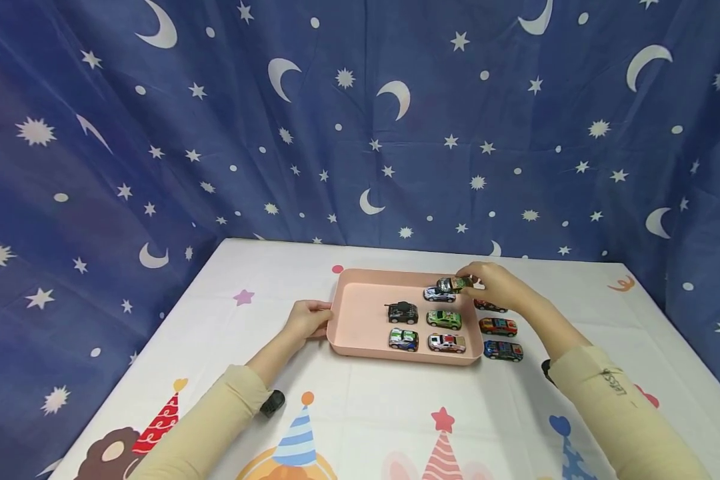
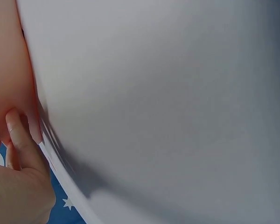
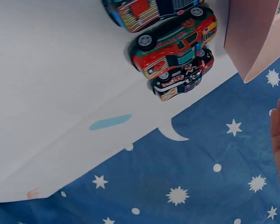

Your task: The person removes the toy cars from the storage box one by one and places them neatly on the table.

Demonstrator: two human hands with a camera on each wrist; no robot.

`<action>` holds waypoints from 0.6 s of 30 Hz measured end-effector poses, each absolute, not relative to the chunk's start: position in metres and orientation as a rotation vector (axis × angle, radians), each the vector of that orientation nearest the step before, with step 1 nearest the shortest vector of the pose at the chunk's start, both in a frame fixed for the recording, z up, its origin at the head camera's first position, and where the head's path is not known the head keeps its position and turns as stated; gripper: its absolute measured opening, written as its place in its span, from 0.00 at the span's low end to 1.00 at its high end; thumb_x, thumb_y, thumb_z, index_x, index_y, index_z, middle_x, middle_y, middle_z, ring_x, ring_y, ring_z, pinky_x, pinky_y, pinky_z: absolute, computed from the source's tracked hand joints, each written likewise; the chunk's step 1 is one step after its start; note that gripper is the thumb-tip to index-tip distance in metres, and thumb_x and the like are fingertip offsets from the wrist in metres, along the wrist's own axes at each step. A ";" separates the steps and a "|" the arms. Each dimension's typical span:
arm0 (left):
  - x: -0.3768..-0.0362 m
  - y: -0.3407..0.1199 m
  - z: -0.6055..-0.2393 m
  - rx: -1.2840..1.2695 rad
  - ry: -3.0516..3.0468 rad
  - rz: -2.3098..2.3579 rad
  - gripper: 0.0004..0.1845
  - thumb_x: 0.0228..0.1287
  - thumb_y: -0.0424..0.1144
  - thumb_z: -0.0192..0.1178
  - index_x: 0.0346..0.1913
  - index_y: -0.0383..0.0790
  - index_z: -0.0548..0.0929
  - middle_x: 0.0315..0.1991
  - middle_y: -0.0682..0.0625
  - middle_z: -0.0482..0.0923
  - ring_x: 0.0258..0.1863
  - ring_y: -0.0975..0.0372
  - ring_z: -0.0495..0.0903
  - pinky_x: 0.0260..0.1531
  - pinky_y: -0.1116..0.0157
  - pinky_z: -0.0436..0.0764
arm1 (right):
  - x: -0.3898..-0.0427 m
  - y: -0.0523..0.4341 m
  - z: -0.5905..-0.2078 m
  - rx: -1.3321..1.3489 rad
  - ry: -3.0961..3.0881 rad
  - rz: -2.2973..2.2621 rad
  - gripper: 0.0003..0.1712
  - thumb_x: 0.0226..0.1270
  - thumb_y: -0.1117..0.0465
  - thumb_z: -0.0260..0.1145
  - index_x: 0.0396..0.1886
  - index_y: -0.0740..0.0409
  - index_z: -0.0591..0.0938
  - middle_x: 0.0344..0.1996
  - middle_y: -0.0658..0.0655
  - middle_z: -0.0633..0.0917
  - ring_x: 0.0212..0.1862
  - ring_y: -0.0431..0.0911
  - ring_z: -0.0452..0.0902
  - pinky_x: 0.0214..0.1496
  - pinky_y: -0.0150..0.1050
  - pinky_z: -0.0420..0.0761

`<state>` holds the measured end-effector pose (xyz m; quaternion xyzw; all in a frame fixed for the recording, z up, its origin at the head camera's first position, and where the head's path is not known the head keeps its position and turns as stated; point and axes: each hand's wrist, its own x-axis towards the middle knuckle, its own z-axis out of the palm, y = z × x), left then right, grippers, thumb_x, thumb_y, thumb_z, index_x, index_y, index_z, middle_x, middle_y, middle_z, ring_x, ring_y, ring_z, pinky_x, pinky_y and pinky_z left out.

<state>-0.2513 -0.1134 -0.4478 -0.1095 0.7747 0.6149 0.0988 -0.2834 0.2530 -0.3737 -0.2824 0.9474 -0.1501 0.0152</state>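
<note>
Pink tray (image 1: 360,293) steadied at its left rim by my left hand (image 1: 306,319); my right hand (image 1: 498,283) pinches a green toy car (image 1: 453,285) over the tray's far right corner, so I lower it level, clear of the white car (image 1: 439,294). At my left wrist, fingers (image 2: 18,140) press the tray wall. At my right wrist, three cars (image 3: 172,42) wait on the table outside.

A table (image 1: 396,413) in a party-print cloth — on it a pink tray (image 1: 360,313) and three toy cars (image 1: 499,327).

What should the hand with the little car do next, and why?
Probably lower the toy car into the pink tray. The right hand holds it above the tray's far right corner, where cars sit in rows, while the left hand holds the tray's left edge.
</note>
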 end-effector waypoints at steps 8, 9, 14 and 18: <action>-0.250 -0.113 -0.448 -0.327 2.294 1.809 0.17 0.59 0.29 0.57 0.51 0.28 0.79 0.39 0.39 0.83 0.22 0.69 0.78 0.23 0.74 0.84 | -0.277 0.265 -0.374 -0.891 2.984 -0.496 0.18 0.60 0.66 0.65 0.50 0.67 0.80 0.45 0.64 0.83 0.42 0.53 0.80 0.44 0.47 0.84; -0.249 -0.113 -0.448 -0.330 2.296 1.807 0.17 0.59 0.29 0.57 0.51 0.28 0.79 0.38 0.40 0.83 0.22 0.69 0.78 0.23 0.74 0.83 | -0.277 0.267 -0.374 -0.898 2.983 -0.499 0.17 0.60 0.66 0.65 0.49 0.67 0.80 0.44 0.64 0.83 0.42 0.53 0.80 0.44 0.48 0.84; -0.250 -0.113 -0.448 -0.329 2.302 1.811 0.16 0.60 0.28 0.57 0.51 0.27 0.79 0.39 0.40 0.82 0.22 0.69 0.78 0.23 0.74 0.84 | -0.272 0.278 -0.377 -0.886 2.988 -0.498 0.17 0.59 0.67 0.66 0.49 0.68 0.80 0.43 0.64 0.84 0.41 0.53 0.79 0.43 0.48 0.84; -0.250 -0.112 -0.448 -0.323 2.291 1.824 0.16 0.60 0.28 0.56 0.51 0.27 0.79 0.40 0.39 0.82 0.22 0.68 0.78 0.24 0.73 0.84 | -0.267 0.291 -0.380 -0.851 3.001 -0.501 0.16 0.59 0.68 0.65 0.47 0.69 0.80 0.42 0.64 0.84 0.39 0.53 0.79 0.40 0.47 0.84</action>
